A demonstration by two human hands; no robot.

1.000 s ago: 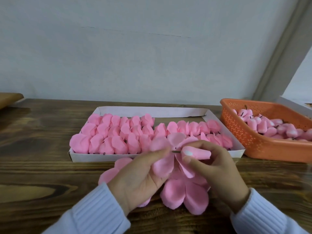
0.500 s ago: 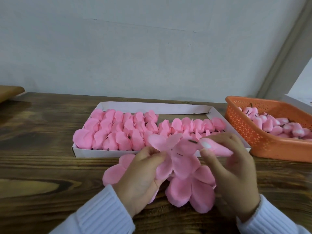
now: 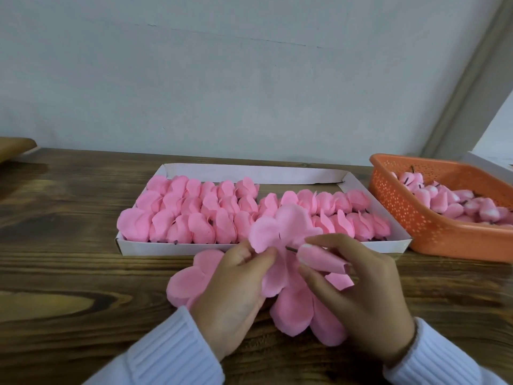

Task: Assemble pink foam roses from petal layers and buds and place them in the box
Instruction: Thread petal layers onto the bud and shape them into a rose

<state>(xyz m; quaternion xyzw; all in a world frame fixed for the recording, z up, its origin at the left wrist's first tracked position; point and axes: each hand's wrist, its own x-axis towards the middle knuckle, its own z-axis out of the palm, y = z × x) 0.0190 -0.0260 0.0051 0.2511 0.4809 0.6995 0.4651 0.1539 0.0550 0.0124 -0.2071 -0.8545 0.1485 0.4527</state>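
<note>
1. Hands first, head view: left hand (image 3: 236, 295) just in front of box (image 3: 249, 173), thumb + fingers pinched on petal layer (image 3: 280, 229). Layer tipped up, flat face turned rt, prob. to offer its centre to the stem.
2. Next, right hand (image 3: 358, 295), also in front of box, fingers clamped round bud (image 3: 322, 259). Bud lying sideways, wire stem (image 3: 291, 249) aimed left at layer's middle. Tip touching or just short of it: can't tell.
3. Step in hand, as judged: threading stem thru layer. Held low + close to box's front wall, likely for steady aim and a short carry after.
4. Under both hands, in front of box: spare petal layers (image 3: 299, 309) flat on table (image 3: 69, 245), more showing left of left hand. Kept there, prob., for quick pick-up.
5. Inside box: roses (image 3: 194, 215) packed in rows, deeper on left side. Bare floor along back wall + back-rt part, so room for more there. Walls low, so drop-in from above looks easy.
6. Rt of box, v. close to its front-rt corner: orange basket (image 3: 416, 218) w/ loose buds (image 3: 449, 204), on right hand's side.
7. Working room: only strip betw. box's front wall + sleeves, partly taken by spare layers. Care needed not to drag them.
</note>
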